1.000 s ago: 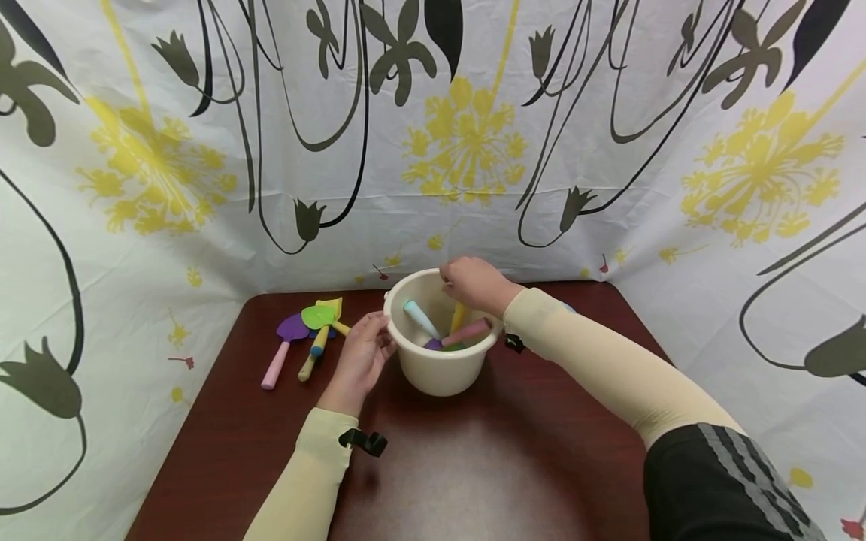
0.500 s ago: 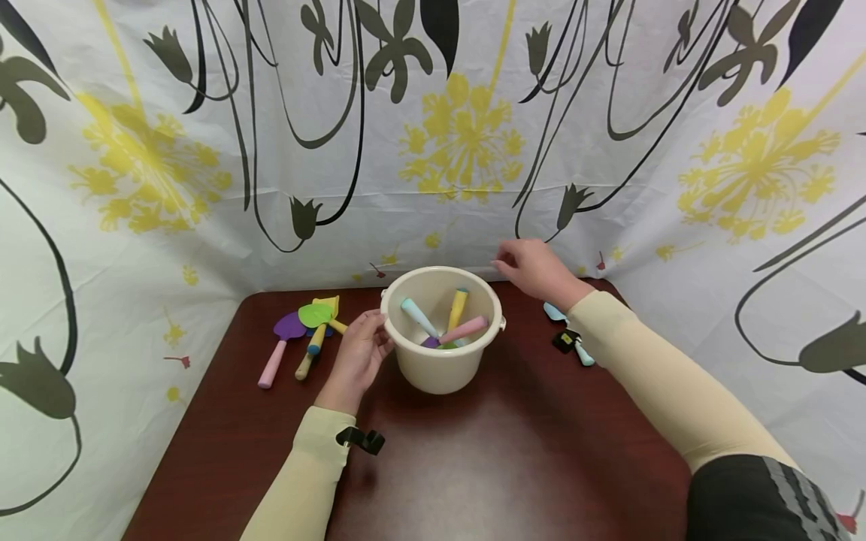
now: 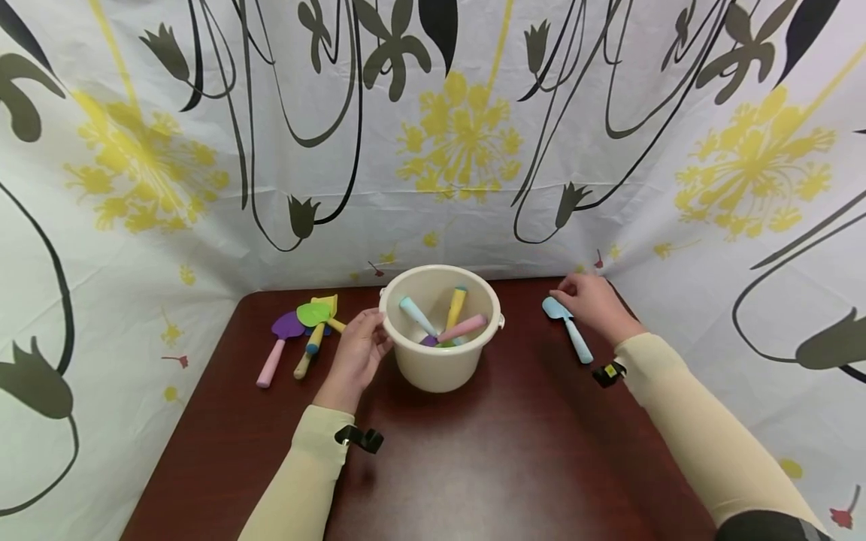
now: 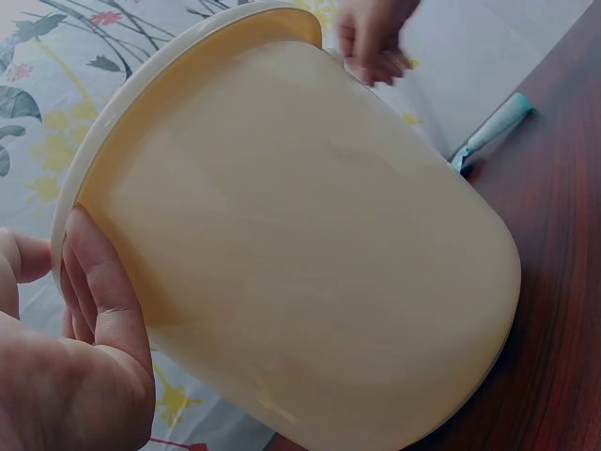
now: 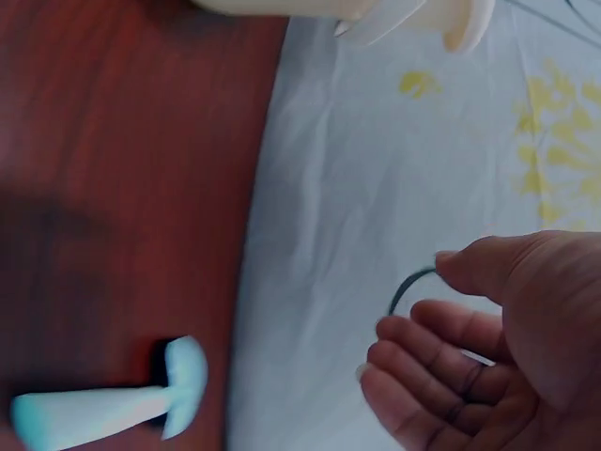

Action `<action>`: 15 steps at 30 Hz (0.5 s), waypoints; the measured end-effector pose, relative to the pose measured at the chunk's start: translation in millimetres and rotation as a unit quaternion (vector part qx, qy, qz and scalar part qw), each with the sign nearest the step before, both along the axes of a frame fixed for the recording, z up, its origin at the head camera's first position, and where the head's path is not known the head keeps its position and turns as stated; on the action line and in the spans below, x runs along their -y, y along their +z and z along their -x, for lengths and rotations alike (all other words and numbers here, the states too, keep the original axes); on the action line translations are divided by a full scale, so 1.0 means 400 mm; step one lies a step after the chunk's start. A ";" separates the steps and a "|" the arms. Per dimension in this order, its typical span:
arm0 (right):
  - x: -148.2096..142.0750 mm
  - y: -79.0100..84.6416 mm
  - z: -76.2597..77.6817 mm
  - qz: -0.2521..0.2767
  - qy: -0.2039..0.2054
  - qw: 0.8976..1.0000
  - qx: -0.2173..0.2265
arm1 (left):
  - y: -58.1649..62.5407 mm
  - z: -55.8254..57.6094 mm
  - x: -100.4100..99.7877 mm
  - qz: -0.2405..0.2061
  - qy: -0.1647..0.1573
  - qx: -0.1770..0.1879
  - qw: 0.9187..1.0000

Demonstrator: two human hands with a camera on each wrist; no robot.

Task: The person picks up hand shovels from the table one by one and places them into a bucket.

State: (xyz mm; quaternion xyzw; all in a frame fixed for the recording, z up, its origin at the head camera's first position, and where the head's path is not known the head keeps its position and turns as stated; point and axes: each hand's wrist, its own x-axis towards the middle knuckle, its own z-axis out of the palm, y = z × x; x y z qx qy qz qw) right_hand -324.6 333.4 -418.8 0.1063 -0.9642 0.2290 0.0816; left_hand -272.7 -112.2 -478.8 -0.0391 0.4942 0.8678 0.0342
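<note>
A cream bucket (image 3: 438, 368) stands upright on the table. My left hand (image 3: 360, 353) pinches its rim at the left, thumb on one side and fingers on the other in the left wrist view. Inside the bucket lean toy tools with a light blue handle (image 3: 419, 316), a yellow handle (image 3: 456, 306) and a pink handle (image 3: 465, 329); their heads are mostly hidden. My right hand (image 3: 597, 304) hovers beside the head of a light blue toy shovel (image 3: 575, 340) lying on the table. Nothing is between its loosely bent fingers, as the right wrist view (image 5: 470, 348) shows.
Left of the bucket lie a purple toy shovel (image 3: 289, 325) with a pink handle, a green leaf-shaped one (image 3: 313, 314) and a yellow-headed tool (image 3: 326, 300), partly overlapping. The dark red table (image 3: 473, 466) ends at a flowered curtain (image 3: 460, 225) behind and at both sides.
My right hand has come out of the bucket, moved right and lowered toward the light blue shovel. The yellow handle now shows in the bucket. My left hand has stayed on the rim.
</note>
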 end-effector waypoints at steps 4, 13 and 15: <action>-0.047 -0.058 -0.032 0.005 -0.038 0.998 0.042 | 0.000 0.000 0.001 0.001 0.000 0.001 1.000; -0.106 -0.192 -0.077 0.001 -0.084 0.989 0.118 | -0.001 0.003 0.000 -0.004 0.001 -0.005 1.000; -0.112 -0.214 -0.080 0.003 -0.092 0.988 0.126 | -0.001 0.003 0.000 -0.007 0.000 -0.004 1.000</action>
